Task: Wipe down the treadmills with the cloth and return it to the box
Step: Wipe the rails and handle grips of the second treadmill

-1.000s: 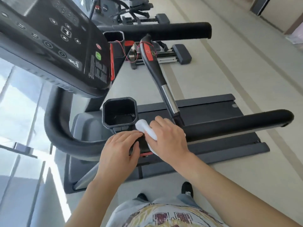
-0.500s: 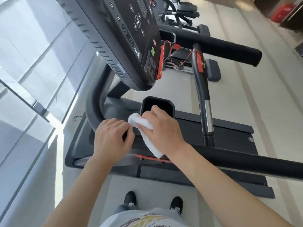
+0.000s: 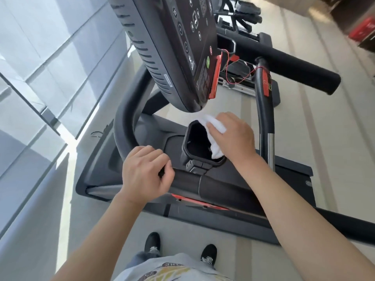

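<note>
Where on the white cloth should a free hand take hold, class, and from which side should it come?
Judging by its pose, grip the bunched upper end of the white cloth, coming from above. That end stands proud of the cup holder rim beside the right hand; the lower end hangs inside the holder, harder to reach.

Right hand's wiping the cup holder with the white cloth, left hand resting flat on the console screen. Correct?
Not quite. The head view shows the left hand on the black handlebar, not the console. The right hand does press the white cloth on the cup holder.
</note>
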`<state>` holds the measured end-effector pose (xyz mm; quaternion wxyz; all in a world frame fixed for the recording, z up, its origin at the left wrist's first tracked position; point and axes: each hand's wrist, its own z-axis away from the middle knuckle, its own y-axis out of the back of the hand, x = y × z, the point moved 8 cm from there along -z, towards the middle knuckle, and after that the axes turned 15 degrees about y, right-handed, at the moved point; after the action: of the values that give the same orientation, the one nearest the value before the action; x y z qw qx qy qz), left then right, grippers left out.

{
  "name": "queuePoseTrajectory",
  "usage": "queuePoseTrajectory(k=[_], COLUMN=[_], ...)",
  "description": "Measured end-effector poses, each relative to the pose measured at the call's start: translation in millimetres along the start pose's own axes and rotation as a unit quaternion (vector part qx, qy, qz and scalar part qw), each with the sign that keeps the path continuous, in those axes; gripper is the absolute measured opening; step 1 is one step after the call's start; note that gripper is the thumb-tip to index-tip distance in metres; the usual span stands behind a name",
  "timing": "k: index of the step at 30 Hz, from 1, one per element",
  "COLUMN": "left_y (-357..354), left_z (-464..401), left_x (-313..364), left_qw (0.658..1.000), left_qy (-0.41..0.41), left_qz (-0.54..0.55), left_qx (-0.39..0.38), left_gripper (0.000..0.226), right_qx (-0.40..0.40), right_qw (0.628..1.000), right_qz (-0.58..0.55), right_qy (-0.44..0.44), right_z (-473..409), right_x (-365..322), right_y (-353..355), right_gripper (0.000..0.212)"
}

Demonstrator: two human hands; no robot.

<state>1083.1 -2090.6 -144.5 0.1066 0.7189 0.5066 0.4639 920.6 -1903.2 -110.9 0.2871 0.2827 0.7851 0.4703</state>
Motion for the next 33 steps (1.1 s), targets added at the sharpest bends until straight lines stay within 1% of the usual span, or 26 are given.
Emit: queuePoseTrajectory(k=[2,4,6,9,12,14,16,19,22,25,27,30,31,33], left_y=[-0.3,1.0,1.8,1.7,1.7,1.6,1.3,0.4,0.8,1.6,2.5,2.8,2.6,2.2], left_z=[0.4,1.2,1.4,0.3,-0.1,0.6,0.5,-1.2,-1.1,-1.4,-2.0,-2.5,-2.3,-1.8], left_x=[-0.7,0.0,1.0,1.9,1.0,1.0,1.0,1.2,1.9,2.2,3.3,3.4,2.9,2.4], left_qw=[1.000,1.000,0.999,0.999,0.999,0.998,0.999,0.999,0.999,1.000,0.999,0.999,0.999,1.000], left_qy=[-0.006,-0.012,-0.013,-0.015,-0.018,-0.019,-0.017,-0.011,-0.009,-0.009,-0.008,-0.013,-0.013,-0.011], left_qz=[0.006,0.013,0.017,0.025,0.032,0.036,0.035,0.028,0.025,0.021,0.020,0.019,0.017,0.015], left_qx=[0.009,0.018,0.026,0.035,0.038,0.037,0.036,0.028,0.020,0.020,0.026,0.030,0.028,0.023], left_gripper=[0.030,0.028,0.028,0.027,0.024,0.025,0.026,0.023,0.021,0.024,0.030,0.033,0.032,0.028], right_qx=[-0.041,-0.088,-0.106,-0.086,-0.076,-0.038,-0.011,0.003,0.028,-0.007,-0.036,-0.066,-0.071,-0.080], right_qw=[0.999,0.994,0.993,0.996,0.992,0.991,0.990,0.994,0.995,0.996,0.991,0.981,0.980,0.983], right_qz=[-0.017,-0.031,-0.026,-0.009,0.041,0.009,-0.023,0.011,0.031,-0.002,-0.019,-0.011,-0.009,-0.015], right_qy=[-0.028,-0.054,-0.052,-0.013,0.089,0.131,0.136,0.106,0.087,0.088,0.127,0.184,0.186,0.166], right_z=[11.9,26.4,39.3,42.1,29.0,22.1,8.2,-21.4,-37.9,-22.2,-0.5,30.6,37.4,47.5], right_x=[-1.7,-13.6,-26.5,-44.2,-80.1,-102.0,-110.7,-98.2,-76.8,-76.1,-92.6,-107.0,-103.5,-88.5], right_y=[1.6,0.4,2.9,10.0,8.7,4.5,-2.9,-19.7,-20.4,-21.0,-18.6,-7.0,-2.3,6.3], right_gripper=[0.024,0.035,0.037,0.033,0.026,0.023,0.027,0.027,0.027,0.032,0.032,0.032,0.033,0.025])
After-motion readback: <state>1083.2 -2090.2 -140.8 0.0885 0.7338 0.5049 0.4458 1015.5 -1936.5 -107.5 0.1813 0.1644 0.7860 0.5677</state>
